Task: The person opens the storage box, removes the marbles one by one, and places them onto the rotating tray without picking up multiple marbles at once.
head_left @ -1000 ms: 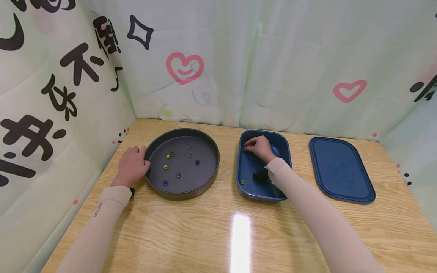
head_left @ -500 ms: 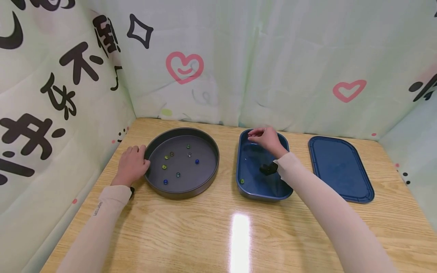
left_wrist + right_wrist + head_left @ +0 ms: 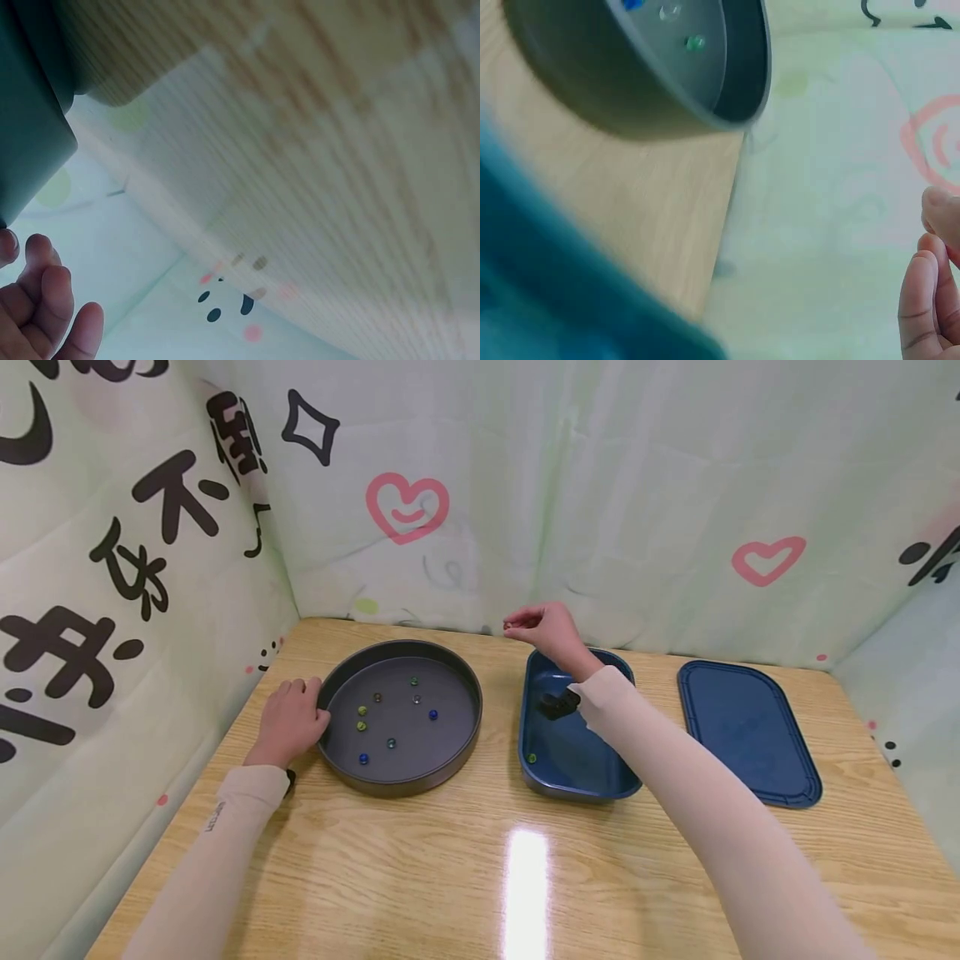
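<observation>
My left hand (image 3: 292, 720) holds the left rim of a round dark grey pan (image 3: 399, 790), thumb at the edge. In the left wrist view several curled fingers (image 3: 54, 292) show beneath the pan's outer wall (image 3: 34, 142). Several glass marbles lie spread over the pan floor, among them a blue marble (image 3: 433, 715) and a yellow marble (image 3: 362, 727). Above the far left corner of a blue rectangular container (image 3: 558, 768), my right hand (image 3: 551, 631) pinches a tiny marble, mostly hidden at the fingertips. One green marble (image 3: 532, 758) sits in the container's near left corner.
A flat blue lid (image 3: 753, 735) lies on the wooden table (image 3: 405, 877), right of the container. Printed curtains (image 3: 637, 510) rise along the table's back and left sides. A dark wrist device (image 3: 558, 704) hangs under my right sleeve.
My right hand has risen out of the blue container and moved leftward past its far edge. A yellow marble in the pan has rolled slightly nearer. The left hand stays at the rim.
</observation>
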A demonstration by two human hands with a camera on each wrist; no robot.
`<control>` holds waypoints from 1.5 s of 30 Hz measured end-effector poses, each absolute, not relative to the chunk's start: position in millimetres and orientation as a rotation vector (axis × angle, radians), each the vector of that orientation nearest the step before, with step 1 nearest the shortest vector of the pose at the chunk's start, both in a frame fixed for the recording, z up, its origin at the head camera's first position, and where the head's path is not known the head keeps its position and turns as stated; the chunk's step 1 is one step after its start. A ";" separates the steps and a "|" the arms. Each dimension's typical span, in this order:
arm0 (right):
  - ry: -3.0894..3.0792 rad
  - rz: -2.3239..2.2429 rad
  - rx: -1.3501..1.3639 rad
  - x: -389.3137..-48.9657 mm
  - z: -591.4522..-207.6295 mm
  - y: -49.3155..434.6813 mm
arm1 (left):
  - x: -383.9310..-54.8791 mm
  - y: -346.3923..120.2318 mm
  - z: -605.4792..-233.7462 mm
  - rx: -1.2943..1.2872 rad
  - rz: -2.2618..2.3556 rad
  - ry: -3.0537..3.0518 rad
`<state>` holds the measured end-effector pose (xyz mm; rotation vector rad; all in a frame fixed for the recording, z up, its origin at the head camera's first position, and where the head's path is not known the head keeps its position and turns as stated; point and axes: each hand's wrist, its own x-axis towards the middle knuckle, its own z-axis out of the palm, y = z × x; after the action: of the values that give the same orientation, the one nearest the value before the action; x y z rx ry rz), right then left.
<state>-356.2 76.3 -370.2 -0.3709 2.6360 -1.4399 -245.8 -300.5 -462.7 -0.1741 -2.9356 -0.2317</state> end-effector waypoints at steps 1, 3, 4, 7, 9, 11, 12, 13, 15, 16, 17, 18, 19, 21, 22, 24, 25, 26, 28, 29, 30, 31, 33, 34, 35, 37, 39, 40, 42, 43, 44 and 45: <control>2.628 -1.444 -0.380 -356.9 -369.3 70.4 | -246.4 -300.7 -462.9 -0.174 -0.235 -2.936; 2.609 -1.456 -0.390 -358.3 -368.5 59.0 | -247.4 -300.8 -463.4 -0.175 -0.233 -2.936; 2.603 -1.460 -0.400 -359.0 -368.4 53.5 | -247.9 -300.8 -463.7 -0.176 -0.230 -2.935; 2.581 -1.476 -0.433 -361.3 -369.2 37.9 | -249.0 -300.9 -464.5 -0.176 -0.230 -2.935; 2.571 -1.487 -0.454 -362.7 -370.5 27.9 | -249.3 -300.6 -464.2 -0.170 -0.230 -2.936; 2.565 -1.486 -0.471 -364.6 -372.9 18.3 | -249.4 -300.7 -463.3 -0.163 -0.236 -2.944; 2.566 -1.480 -0.481 -365.3 -374.4 13.8 | -249.4 -300.6 -463.1 -0.161 -0.236 -2.945; 2.568 -1.471 -0.490 -365.9 -376.1 9.4 | -249.4 -300.5 -462.8 -0.160 -0.235 -2.947; 2.571 -1.451 -0.514 -366.2 -380.1 0.6 | -249.3 -300.3 -462.6 -0.160 -0.233 -2.949; 2.572 -1.439 -0.525 -365.9 -382.0 -3.6 | -249.3 -300.3 -462.5 -0.160 -0.234 -2.949; 2.571 -1.431 -0.532 -365.3 -383.9 -7.8 | -249.4 -300.5 -462.8 -0.160 -0.235 -2.948; 2.567 -1.430 -0.542 -364.5 -386.1 -12.0 | -249.7 -300.8 -463.2 -0.160 -0.234 -2.945; 2.562 -1.427 -0.552 -363.6 -388.2 -16.4 | -249.9 -301.2 -463.3 -0.156 -0.234 -2.946; 2.545 -1.417 -0.573 -361.7 -392.4 -24.8 | -250.3 -302.3 -463.7 -0.149 -0.236 -2.946; 2.542 -1.405 -0.583 -360.6 -394.2 -28.9 | -250.6 -302.9 -463.9 -0.146 -0.236 -2.946; 2.538 -1.375 -0.614 -358.6 -398.3 -36.5 | -250.8 -303.8 -464.0 -0.142 -0.235 -2.945; 2.537 -1.360 -0.629 -357.7 -400.3 -40.1 | -250.9 -304.1 -463.9 -0.141 -0.234 -2.944; 2.535 -1.349 -0.646 -357.1 -402.6 -43.3 | -250.8 -304.2 -463.8 -0.141 -0.234 -2.944; 2.533 -1.328 -0.670 -356.2 -407.4 -49.2 | -250.7 -304.2 -463.3 -0.142 -0.234 -2.942; 2.528 -1.321 -0.681 -355.9 -409.9 -51.6 | -250.7 -304.1 -463.0 -0.143 -0.234 -2.940; 2.521 -1.318 -0.692 -355.9 -412.5 -53.8 | -250.7 -304.0 -462.8 -0.142 -0.234 -2.940; 2.511 -1.317 -0.700 -355.6 -415.0 -55.7 | -250.6 -303.7 -462.5 -0.142 -0.231 -2.941; 2.487 -1.314 -0.716 -355.5 -420.0 -58.7 | -250.8 -303.2 -462.2 -0.142 -0.228 -2.944; 2.476 -1.312 -0.725 -355.4 -422.5 -59.8 | -250.9 -302.9 -462.2 -0.144 -0.226 -2.946; 2.464 -1.308 -0.737 -355.2 -424.6 -60.7 | -251.1 -302.6 -462.4 -0.146 -0.225 -2.948; 2.435 -1.304 -0.760 -355.2 -429.1 -62.1 | -251.3 -302.1 -462.9 -0.151 -0.224 -2.949; 2.405 -1.298 -0.788 -355.6 -433.5 -63.5 | -251.5 -301.7 -463.8 -0.154 -0.228 -2.948; 2.394 -1.290 -0.804 -355.8 -435.3 -64.2 | -251.6 -301.5 -464.2 -0.153 -0.229 -2.948; 2.383 -1.261 -0.840 -356.6 -438.8 -65.4 | -251.8 -301.4 -465.1 -0.148 -0.231 -2.946; 2.380 -1.245 -0.859 -357.4 -441.0 -66.1 | -251.9 -301.4 -465.6 -0.145 -0.231 -2.945; 2.384 -1.222 -0.880 -358.0 -442.8 -66.6 | -252.3 -301.4 -466.1 -0.142 -0.232 -2.945; 2.385 -1.198 -0.897 -358.8 -444.7 -67.0 | -252.5 -301.3 -466.5 -0.140 -0.233 -2.943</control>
<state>-358.8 -67.0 -444.7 -0.8970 2.3852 -1.1979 -252.5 -301.3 -466.5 -0.1397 -2.9430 -0.2335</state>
